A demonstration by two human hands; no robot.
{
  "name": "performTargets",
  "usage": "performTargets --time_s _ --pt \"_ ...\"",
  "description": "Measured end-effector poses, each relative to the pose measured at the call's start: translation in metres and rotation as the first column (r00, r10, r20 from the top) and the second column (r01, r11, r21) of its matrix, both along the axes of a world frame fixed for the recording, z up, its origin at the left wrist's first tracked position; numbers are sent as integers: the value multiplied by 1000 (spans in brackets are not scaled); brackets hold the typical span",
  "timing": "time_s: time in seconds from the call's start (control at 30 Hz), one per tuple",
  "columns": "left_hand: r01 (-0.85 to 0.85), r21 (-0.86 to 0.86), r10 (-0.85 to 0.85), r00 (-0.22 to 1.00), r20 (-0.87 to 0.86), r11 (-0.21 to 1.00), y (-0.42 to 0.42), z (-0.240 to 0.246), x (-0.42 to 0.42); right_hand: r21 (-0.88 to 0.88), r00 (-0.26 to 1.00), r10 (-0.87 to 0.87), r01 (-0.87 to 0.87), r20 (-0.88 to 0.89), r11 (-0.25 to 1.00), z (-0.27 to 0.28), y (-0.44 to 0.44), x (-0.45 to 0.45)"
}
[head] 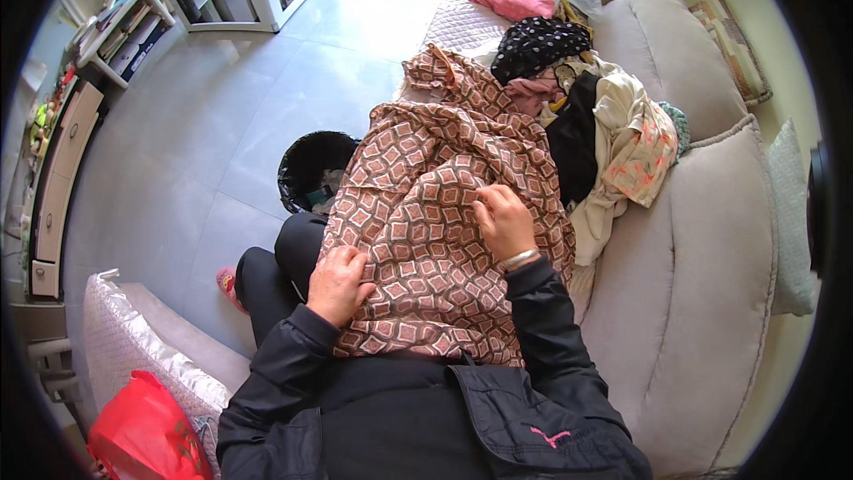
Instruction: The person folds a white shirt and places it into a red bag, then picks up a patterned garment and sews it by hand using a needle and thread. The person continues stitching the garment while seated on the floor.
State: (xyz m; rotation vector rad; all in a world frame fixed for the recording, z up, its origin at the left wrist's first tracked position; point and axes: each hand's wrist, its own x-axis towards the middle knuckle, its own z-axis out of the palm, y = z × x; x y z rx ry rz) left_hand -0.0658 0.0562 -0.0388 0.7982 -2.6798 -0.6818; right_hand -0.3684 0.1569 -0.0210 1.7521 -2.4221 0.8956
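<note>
A brown garment with a pattern of pink and white squares is spread over my lap and the sofa seat before me. My left hand rests flat on its left edge, thumb apart from the fingers. Over its right half is my right hand, fingers curled and thumb near the index finger. Whether a fold of cloth is pinched there, I cannot tell. The garment's far end is bunched, with a narrow orange-brown strip on it.
Right of the garment lies a heap of clothes, with black polka-dot cloth and a white floral piece. A grey sofa backrest runs along the right. A black-lined bin stands by my knee. A red bag sits lower left.
</note>
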Motion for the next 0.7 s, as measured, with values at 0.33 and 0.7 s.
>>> performTargets --time_s 0.33,0.7 --pt "65 -41 -74 958 -278 997 12 -4 9 139 990 -98 111 -100 984 -54 -10 -10" --pt "538 452 -397 838 -374 712 55 28 21 97 898 118 -174 423 980 24 54 15"
